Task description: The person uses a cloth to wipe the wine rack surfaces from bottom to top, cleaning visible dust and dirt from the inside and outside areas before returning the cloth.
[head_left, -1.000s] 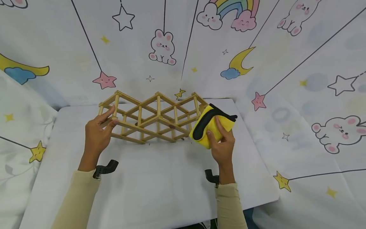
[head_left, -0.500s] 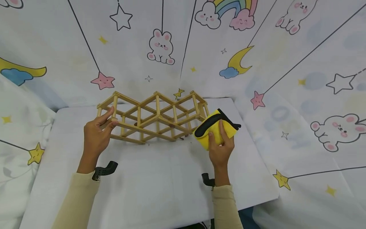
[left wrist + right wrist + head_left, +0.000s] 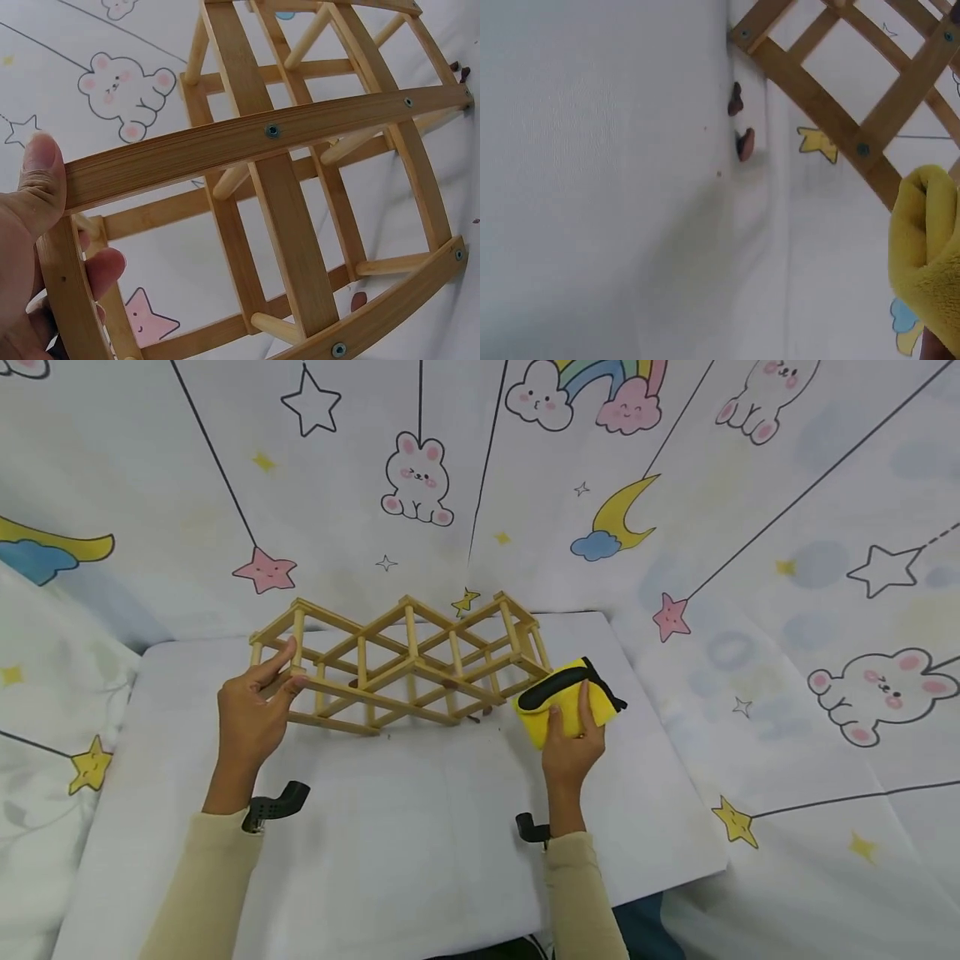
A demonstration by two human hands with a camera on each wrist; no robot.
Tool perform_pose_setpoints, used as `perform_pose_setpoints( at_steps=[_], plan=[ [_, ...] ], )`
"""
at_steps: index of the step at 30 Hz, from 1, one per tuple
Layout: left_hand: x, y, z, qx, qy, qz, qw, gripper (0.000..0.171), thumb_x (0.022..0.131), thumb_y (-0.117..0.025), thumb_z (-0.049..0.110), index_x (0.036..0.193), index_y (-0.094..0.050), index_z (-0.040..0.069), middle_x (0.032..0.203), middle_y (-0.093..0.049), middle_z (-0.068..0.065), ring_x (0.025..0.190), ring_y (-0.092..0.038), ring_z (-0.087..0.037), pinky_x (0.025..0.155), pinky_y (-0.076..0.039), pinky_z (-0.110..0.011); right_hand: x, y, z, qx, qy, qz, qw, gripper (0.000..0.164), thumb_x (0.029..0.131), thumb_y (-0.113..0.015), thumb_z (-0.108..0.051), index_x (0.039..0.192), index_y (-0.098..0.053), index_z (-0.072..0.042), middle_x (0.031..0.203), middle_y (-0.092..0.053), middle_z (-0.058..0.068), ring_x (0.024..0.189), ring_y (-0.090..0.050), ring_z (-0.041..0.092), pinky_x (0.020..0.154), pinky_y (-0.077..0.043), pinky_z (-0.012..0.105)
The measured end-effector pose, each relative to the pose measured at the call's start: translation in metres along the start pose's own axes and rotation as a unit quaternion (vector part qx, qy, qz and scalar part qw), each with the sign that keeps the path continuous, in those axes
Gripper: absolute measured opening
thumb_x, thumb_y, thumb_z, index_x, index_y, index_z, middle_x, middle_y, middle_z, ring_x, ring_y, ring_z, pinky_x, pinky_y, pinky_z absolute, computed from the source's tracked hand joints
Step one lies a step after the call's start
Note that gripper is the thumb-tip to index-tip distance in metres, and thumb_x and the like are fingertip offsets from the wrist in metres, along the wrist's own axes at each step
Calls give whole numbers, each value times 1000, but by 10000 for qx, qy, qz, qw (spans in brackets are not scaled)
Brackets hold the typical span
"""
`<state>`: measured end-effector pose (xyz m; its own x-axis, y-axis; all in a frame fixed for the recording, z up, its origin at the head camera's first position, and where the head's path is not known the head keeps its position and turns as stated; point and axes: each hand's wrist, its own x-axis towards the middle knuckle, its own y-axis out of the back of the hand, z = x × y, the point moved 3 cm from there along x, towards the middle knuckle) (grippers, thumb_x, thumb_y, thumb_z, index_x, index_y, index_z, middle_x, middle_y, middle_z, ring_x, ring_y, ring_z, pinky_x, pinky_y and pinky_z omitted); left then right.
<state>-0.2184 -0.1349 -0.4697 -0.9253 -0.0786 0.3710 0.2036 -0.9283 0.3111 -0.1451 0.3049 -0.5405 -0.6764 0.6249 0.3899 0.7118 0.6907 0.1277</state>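
Note:
A lattice rack of light wooden slats and dowels [image 3: 412, 668], its joints fixed with metal rivets, spans the middle of the head view. At its left end my left hand [image 3: 251, 718] grips the frame, and in the left wrist view the thumb [image 3: 41, 176] presses against a slat end with fingers behind. Held in my right hand [image 3: 570, 760] is a folded yellow cloth [image 3: 534, 727] with a black band, beside the rack's lower right corner. The right wrist view shows the folded cloth [image 3: 930, 255] near a slat; most of that hand is out of frame there.
Small dark brown pieces [image 3: 745, 145] lie on the white table [image 3: 420, 843] by the rack's lower right side. Behind the table hangs a white printed backdrop [image 3: 337, 510] with bunnies and stars. The table's right edge runs beyond my right hand.
My right hand and the cloth have drawn down off the rack's right end, uncovering that corner. The left hand keeps its grip, and the whole head view has shifted slightly.

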Motion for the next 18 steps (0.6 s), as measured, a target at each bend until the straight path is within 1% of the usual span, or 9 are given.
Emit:
perform_pose_setpoints(
  at_steps=[2,4,6,9,12,14,15,16,18],
  plan=[
    [0,2,0,66,49,8,10000,54,94,-81,11,144,-65,24,147,-65,1,114,-62,17,91,-50,-4,-6,-10,2,-23,-109,-161,9998,68,98,-75,-5,155,-53,-34,160,-49,5,141,-54,23,108,-53,23],
    [-1,2,-1,137,135,-42,9998,53,95,-80,12,145,-65,25,148,-64,1,117,-63,14,92,-50,-5,-12,-16,4,-191,-224,-330,9990,68,97,-75,-4,154,-53,-32,160,-50,6,140,-55,22,106,-52,20],
    [-2,3,-2,198,187,-88,9996,53,95,-80,14,145,-64,26,149,-63,2,119,-63,12,93,-50,-5,-16,-18,6,-396,-323,-472,9976,68,95,-75,-1,153,-55,-31,159,-52,7,136,-57,20,101,-52,15],
    [-2,6,-2,220,250,-84,9994,54,95,-80,16,145,-64,27,149,-63,3,123,-63,9,93,-50,-5,-14,-15,3,-597,-151,-608,9962,66,92,-76,2,148,-61,-30,151,-60,8,125,-62,19,91,-52,12],
    [-1,12,-1,237,352,-58,9991,53,96,-80,18,145,-64,28,150,-62,6,125,-63,8,93,-49,-4,-9,-12,-2,-446,27,-540,9975,64,91,-76,2,146,-65,-30,148,-62,8,121,-63,21,89,-54,13],
    [-1,14,-1,216,440,-101,9987,53,97,-80,20,146,-63,28,151,-61,7,127,-62,8,94,-48,-3,-9,-14,-3,-352,-54,-566,9978,62,93,-75,-1,146,-65,-31,150,-61,9,122,-63,23,89,-55,15],
    [-1,14,-1,191,496,-131,9985,52,97,-79,21,146,-63,29,152,-61,8,128,-61,8,94,-47,-3,-10,-16,-2,-357,-164,-681,9969,61,93,-75,-3,146,-64,-32,151,-60,10,124,-62,23,89,-55,16],
    [-1,14,-2,173,536,-165,9983,52,97,-79,22,147,-63,29,152,-60,8,129,-61,7,94,-47,-2,-12,-19,0,-444,-311,-897,9945,60,94,-74,-5,146,-64,-33,153,-59,11,124,-62,25,86,-55,17],
    [-1,12,-2,122,567,-212,9981,52,97,-79,23,147,-63,29,153,-60,8,132,-59,6,93,-47,-2,-19,-25,5,-871,-655,-1458,9833,58,95,-74,-10,145,-64,-38,154,-60,9,124,-59,22,85,-52,20]
  ],
)
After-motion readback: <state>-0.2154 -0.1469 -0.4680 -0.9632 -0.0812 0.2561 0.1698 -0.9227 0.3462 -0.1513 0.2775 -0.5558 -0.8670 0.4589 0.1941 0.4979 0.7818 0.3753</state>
